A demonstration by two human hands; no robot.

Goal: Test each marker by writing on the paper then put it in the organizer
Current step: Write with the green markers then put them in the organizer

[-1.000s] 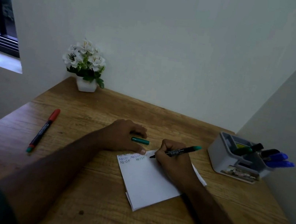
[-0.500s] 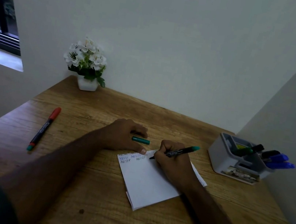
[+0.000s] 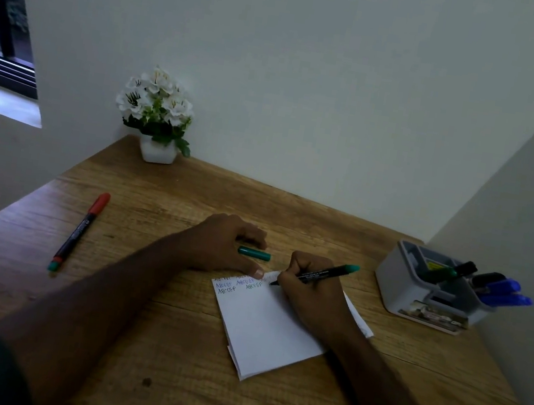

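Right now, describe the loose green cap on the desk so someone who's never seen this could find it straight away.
Start at the wooden desk and find the white paper near its middle. Just beyond the paper's top edge, under the fingers of the left hand, lies the green cap. It is short and stubby, unlike the long red-capped marker far to the left.

Green-ended marker (image 3: 320, 274) tip on white paper (image 3: 269, 327), grey organizer (image 3: 419, 287) right

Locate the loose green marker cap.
In the head view, the green cap lies on the desk by the left hand's fingers, just beyond the paper's top edge.
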